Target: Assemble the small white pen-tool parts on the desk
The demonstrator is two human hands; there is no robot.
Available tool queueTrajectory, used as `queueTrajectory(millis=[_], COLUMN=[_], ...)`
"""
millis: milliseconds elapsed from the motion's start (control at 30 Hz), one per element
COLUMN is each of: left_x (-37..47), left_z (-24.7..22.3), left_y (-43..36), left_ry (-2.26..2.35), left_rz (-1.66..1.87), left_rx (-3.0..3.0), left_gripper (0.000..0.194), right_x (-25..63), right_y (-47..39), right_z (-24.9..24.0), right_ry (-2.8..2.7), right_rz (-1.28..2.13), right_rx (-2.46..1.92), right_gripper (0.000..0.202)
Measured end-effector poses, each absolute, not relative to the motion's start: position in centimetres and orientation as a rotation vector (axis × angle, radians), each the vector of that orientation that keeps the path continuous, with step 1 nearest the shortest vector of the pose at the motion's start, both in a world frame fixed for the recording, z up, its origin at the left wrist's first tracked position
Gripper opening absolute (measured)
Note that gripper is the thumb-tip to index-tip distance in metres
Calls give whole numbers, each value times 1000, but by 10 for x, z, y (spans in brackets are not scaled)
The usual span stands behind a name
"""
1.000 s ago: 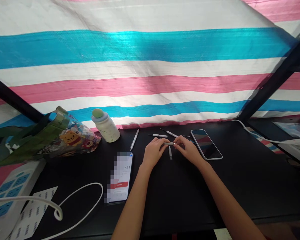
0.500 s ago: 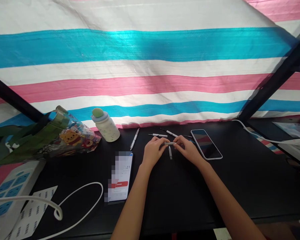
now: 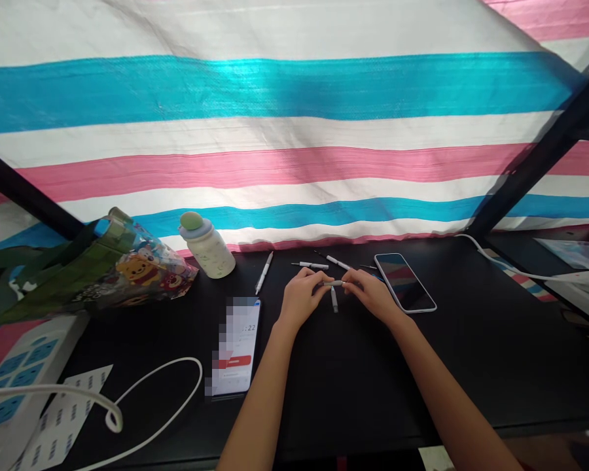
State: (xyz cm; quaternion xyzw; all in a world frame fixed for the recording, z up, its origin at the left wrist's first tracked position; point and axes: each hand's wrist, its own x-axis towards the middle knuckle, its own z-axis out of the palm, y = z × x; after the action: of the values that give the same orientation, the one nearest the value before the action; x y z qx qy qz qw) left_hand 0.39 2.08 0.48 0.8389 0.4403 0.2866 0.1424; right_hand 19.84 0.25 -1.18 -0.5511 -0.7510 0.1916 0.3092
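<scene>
A striped sheet (image 3: 294,167) hangs beyond the black desk (image 3: 353,392). Steady, light pressure along one line should suit the slim pen part (image 3: 332,283) (it looks thin). The left hand (image 3: 301,297) pinches its left end, the right hand (image 3: 372,296) its right, both grips narrow, beyond a loose gray piece (image 3: 334,301).

lit phone (image 3: 238,371): ":22" | bag (image 3: 112,271) lettering: blurred | paper (image 3: 66,422) print: illegible

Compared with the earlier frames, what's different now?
The digits on the lit phone went from 21 to 22. Nothing was visibly taken up or let go: left hand and right hand keep their grip on the slim grey piece. The bottle and dark-screened phone stayed put.
</scene>
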Motion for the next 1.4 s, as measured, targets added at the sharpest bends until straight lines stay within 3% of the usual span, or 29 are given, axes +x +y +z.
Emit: queueTrajectory(millis=[400, 567, 933, 1300, 1400], left_x=[6, 8, 6, 5, 5], left_z=[7, 3, 2, -3, -4], left_y=[20, 20, 16, 18, 18], left_ry=[1291, 1376, 1404, 1331, 1324], left_rz=[758, 696, 461, 448, 467], left_rx=[2489, 2483, 2469, 2454, 2448], left_gripper=[12, 19, 16, 19, 21], right_x=[193, 193, 176, 177, 180], right_y=[-1, 1, -5, -5, -4], right_z=[-10, -14, -16, -16, -16], right_ry=[-1977, -1947, -2222, -2188, -2132], right_rz=[328, 345, 407, 408, 436], right_rx=[-1565, -1581, -1485, -1590, -1595], right_gripper=[24, 19, 16, 5, 14])
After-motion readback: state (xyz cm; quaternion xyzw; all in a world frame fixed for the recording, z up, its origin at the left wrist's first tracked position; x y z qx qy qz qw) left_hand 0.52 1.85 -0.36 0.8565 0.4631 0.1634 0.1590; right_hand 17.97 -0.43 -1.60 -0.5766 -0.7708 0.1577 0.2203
